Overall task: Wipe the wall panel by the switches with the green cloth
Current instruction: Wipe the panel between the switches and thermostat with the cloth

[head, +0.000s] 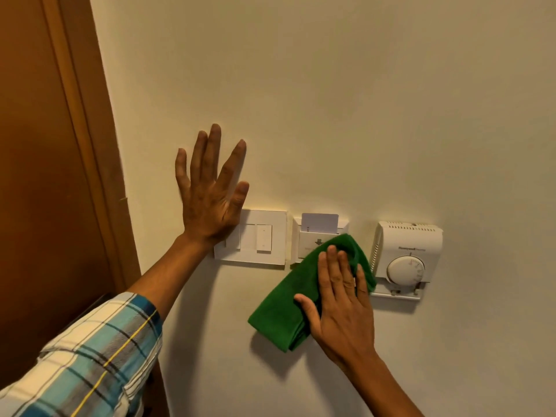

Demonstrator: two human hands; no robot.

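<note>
The cream wall [331, 100] fills most of the view. My right hand [343, 302] lies flat on the folded green cloth [279, 311] and presses it against the wall just below the key card holder [310, 236]; the cloth's top covers the holder's lower right corner. My left hand [210, 191] rests flat on the wall with fingers spread, its heel over the left edge of the white switch plate [264, 236]. A white card stands in the holder's slot.
A white dial thermostat [406, 257] is mounted right of the cloth, nearly touching it. A brown wooden door frame [90, 145] runs down the left side. My left arm wears a plaid sleeve [96, 356].
</note>
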